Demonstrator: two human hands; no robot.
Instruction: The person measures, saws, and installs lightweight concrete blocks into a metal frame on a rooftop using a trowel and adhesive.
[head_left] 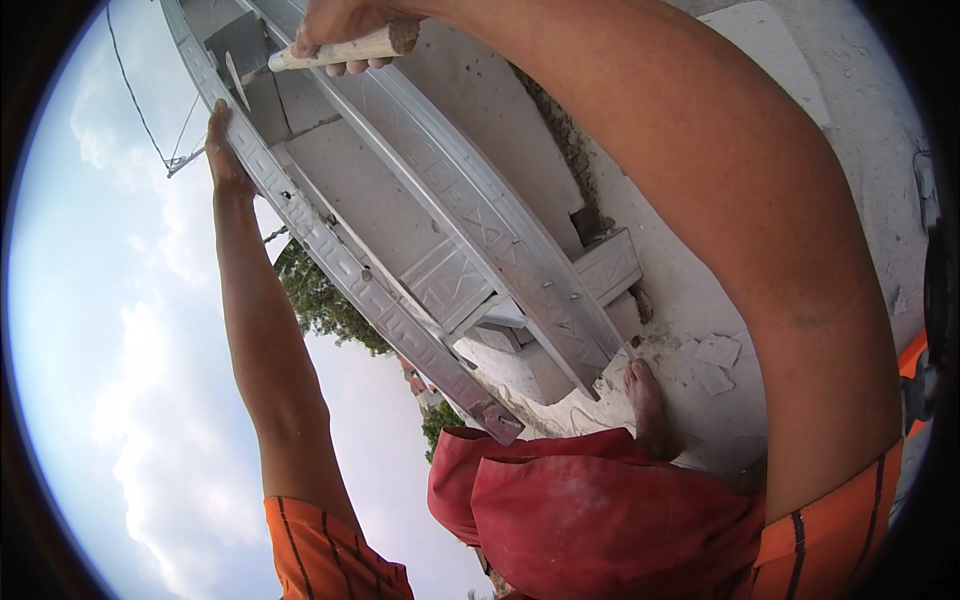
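Note:
My right hand [335, 22] is closed round the wooden handle of a trowel [365, 46], at the top of the view. Its thin blade shows nearly edge-on, pointing left between two long silvery metal channels. Along the outer edge of the left metal channel [335, 265], my left hand [228, 160] grips the metal; some of its fingers are hidden. The right metal channel [480, 225] runs roughly parallel, beneath my right hand. Both have pressed patterns and small holes. Pale grey blocks [360, 180] lie between and beneath them.
A bare foot [648, 405] stands by the right channel's near end, below red trousers [600, 510]. Broken flakes [715, 360] litter the dusty grey floor. Rough mortar [560, 130] lines a gap between the block and the floor. Trees [320, 295] and sky lie beyond the left channel.

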